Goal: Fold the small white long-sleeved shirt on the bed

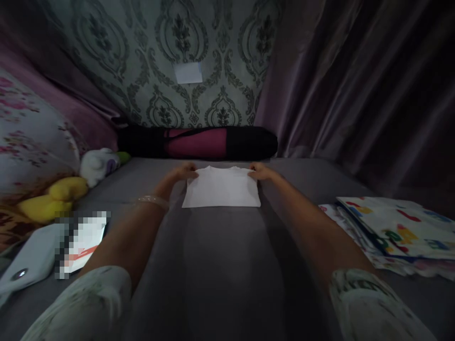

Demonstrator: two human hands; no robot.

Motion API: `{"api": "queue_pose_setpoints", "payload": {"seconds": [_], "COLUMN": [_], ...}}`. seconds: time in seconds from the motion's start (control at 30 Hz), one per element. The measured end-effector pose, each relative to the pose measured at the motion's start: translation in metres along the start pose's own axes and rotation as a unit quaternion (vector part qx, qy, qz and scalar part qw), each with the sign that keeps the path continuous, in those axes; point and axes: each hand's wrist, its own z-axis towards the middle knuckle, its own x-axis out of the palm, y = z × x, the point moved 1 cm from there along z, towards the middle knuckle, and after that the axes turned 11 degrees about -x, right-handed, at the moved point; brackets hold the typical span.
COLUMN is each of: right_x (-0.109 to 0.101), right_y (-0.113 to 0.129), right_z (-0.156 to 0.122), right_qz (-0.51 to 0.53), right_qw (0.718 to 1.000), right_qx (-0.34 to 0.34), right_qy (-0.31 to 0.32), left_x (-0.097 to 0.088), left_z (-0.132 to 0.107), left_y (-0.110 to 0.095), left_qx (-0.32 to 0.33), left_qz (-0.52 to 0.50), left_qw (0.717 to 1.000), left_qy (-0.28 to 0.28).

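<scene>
A small white cloth garment point(222, 189), with what looks like a neckline along its far edge, lies spread flat on the grey bed surface point(227, 265). At its far left corner is my left hand point(186, 171), fingers closed on the fabric, with a clear bracelet at the wrist. My right hand point(260, 171) pinches the far right corner in the same way. Both arms reach straight forward, roughly level with each other. The undersides of the fingers are hidden by the cloth and the dim light.
A black and pink rolled bag point(197, 143) lies along the back wall. To the left are a yellow plush toy point(53, 201), a white plush toy point(97, 166), a lit phone point(83, 244) and a white device point(31, 255). Folded patterned cloths point(401, 227) are stacked at right.
</scene>
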Motion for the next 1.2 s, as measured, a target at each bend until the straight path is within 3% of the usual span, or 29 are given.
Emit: {"api": "queue_pose_setpoints", "payload": {"seconds": [0.1,0.23,0.43,0.57,0.8,1.0,1.2], "right_x": [-0.021,-0.05,-0.066,-0.049,0.003,0.039,0.055], "right_y": [0.006,0.018,0.033,0.036,0.026,0.031,0.033], "right_z": [-0.011,-0.028,-0.057,-0.087,-0.141,-0.178,-0.2], "right_qz": [0.047,0.096,0.063,0.018,-0.036,-0.091,-0.11], "right_qw": [0.998,0.991,0.983,0.983,0.973,0.964,0.964], "right_qx": [-0.017,-0.059,-0.089,-0.108,-0.2,-0.229,-0.237], "right_qy": [-0.024,-0.073,-0.147,-0.145,-0.105,-0.104,-0.056], "left_x": [-0.022,-0.047,-0.056,-0.045,-0.001,0.034,0.055], "left_z": [-0.014,-0.033,-0.059,-0.094,-0.158,-0.181,-0.197], "left_y": [-0.014,-0.033,-0.047,-0.049,-0.034,-0.008,0.003], "left_qx": [-0.029,-0.008,0.019,0.021,0.065,0.12,0.12], "left_qz": [-0.057,-0.104,-0.09,0.016,0.115,0.147,0.174], "left_qw": [0.998,0.995,0.994,0.993,0.985,0.977,0.974], "left_qy": [0.02,0.007,-0.066,-0.113,-0.113,-0.097,-0.083]}}
